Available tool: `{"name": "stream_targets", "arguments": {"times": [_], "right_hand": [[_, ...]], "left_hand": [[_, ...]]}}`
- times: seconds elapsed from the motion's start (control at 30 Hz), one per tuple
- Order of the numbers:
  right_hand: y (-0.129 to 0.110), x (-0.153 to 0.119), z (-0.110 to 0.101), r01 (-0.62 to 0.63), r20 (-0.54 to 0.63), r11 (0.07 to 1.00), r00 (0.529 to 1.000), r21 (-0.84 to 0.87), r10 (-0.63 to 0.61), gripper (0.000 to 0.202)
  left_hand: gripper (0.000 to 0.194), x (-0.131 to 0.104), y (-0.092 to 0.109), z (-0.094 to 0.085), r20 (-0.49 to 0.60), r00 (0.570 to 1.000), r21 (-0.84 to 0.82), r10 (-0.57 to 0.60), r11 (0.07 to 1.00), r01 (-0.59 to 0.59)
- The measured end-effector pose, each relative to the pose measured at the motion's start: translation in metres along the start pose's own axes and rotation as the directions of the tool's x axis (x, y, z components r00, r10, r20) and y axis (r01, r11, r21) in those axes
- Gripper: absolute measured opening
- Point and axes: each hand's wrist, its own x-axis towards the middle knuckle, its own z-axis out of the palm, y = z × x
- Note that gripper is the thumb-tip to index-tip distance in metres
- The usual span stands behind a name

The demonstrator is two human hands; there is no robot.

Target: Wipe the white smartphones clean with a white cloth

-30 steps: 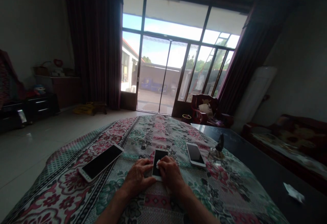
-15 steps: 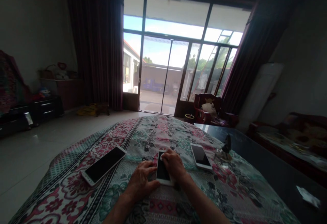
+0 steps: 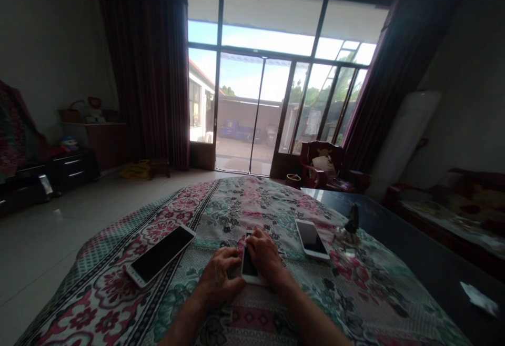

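While the left hand [image 3: 219, 278] pressed flat beside the phone [image 3: 248, 267] at table [image 3: 276, 204] centre, the right hand [image 3: 263, 251] had slid toward twelve o'clock, fingers together on its screen; no writing was legible.

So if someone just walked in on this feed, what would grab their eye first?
Probably the bright glass doors at the far end, glaring against the dim room. Next, the flowered cloth across the table, with three phones on it: a large phone at left, a white-edged phone at right, and the middle phone under both hands. The left hand rests on its left edge, the right hand lies over its top.
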Motion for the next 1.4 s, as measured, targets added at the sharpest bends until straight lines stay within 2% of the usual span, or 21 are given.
{"name": "stream_targets", "arguments": {"times": [0.17, 0.3, 0.43, 0.67, 0.8, 0.97, 1.23, 1.4], "right_hand": [[-0.01, -0.033, -0.005, 0.086, 0.017, 0.993, 0.996, 0.076, -0.087, 0.022], [-0.011, -0.039, -0.007, 0.11, 0.026, 0.99, 0.993, 0.091, -0.113, 0.021], [-0.005, -0.019, -0.005, 0.08, 0.035, 0.995, 0.996, 0.057, -0.082, 0.024], [0.007, 0.03, 0.007, -0.056, -0.003, 0.998, 0.998, -0.017, 0.056, 0.024], [0.008, 0.039, 0.011, -0.088, -0.017, 0.996, 0.996, -0.021, 0.087, 0.025], [0.006, 0.021, 0.006, -0.034, -0.009, 0.999, 0.999, -0.006, 0.034, 0.024], [-0.004, -0.034, -0.006, 0.181, 0.025, 0.973, 0.982, 0.142, -0.186, 0.021], [-0.006, -0.033, -0.006, 0.209, 0.014, 0.961, 0.977, 0.179, -0.215, 0.017]], "left_hand": [[0.027, -0.001, -0.004, 0.003, -0.026, 0.999, -0.009, -0.037, 0.999, 0.037], [0.025, -0.003, -0.008, 0.006, -0.06, 0.997, -0.026, -0.051, 0.998, 0.05], [0.024, -0.003, -0.008, 0.006, -0.054, 0.997, -0.031, -0.052, 0.998, 0.05], [0.021, -0.001, -0.004, 0.002, -0.021, 0.998, -0.021, -0.059, 0.998, 0.059], [0.021, -0.002, -0.003, 0.001, -0.025, 0.997, -0.014, -0.07, 0.997, 0.07], [0.021, -0.002, -0.004, 0.002, -0.033, 0.998, -0.012, -0.053, 0.999, 0.053], [0.025, -0.003, -0.003, 0.003, -0.051, 0.997, -0.035, -0.054, 0.998, 0.052], [0.024, -0.003, -0.006, 0.006, -0.078, 0.995, -0.044, -0.057, 0.998, 0.054]]}}
